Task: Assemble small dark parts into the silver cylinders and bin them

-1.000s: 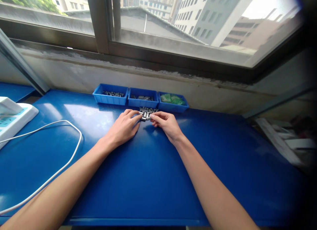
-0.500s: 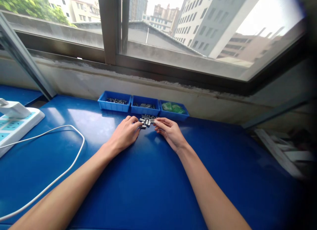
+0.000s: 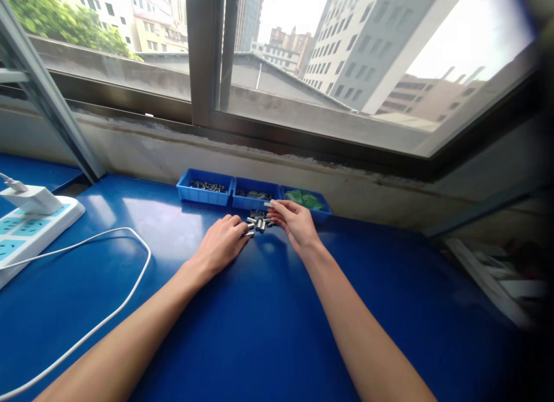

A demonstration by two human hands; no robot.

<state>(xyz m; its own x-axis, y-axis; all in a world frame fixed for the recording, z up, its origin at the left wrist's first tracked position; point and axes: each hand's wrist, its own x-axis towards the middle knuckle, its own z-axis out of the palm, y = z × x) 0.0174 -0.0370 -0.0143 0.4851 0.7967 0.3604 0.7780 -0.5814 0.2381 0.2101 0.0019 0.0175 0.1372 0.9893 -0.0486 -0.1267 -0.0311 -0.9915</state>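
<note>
A loose pile of small silver-and-black metal pieces [image 3: 261,223] lies on the blue table in front of the bins. My right hand [image 3: 296,220] is closed in a pinch on one small silver bar-shaped piece [image 3: 268,204], raised just above the pile's far side. At the pile's left edge, my left hand [image 3: 224,240] rests low over the table with its fingers curled. Its fingertips close on a small silver-and-black piece [image 3: 250,234]; the thumb and part of that grip are hidden.
Behind the pile stand three joined blue bins: the left bin [image 3: 203,195] holds small metal parts, the middle bin [image 3: 249,203] holds grey pieces, the right bin [image 3: 322,216] green packets. A white power strip [image 3: 43,226] and white cable [image 3: 145,257] lie left, below the window.
My right hand has lifted its silver piece up and away from the pile, toward the middle bin. My left hand stays at the pile's left edge. The camera view has tilted slightly.
</note>
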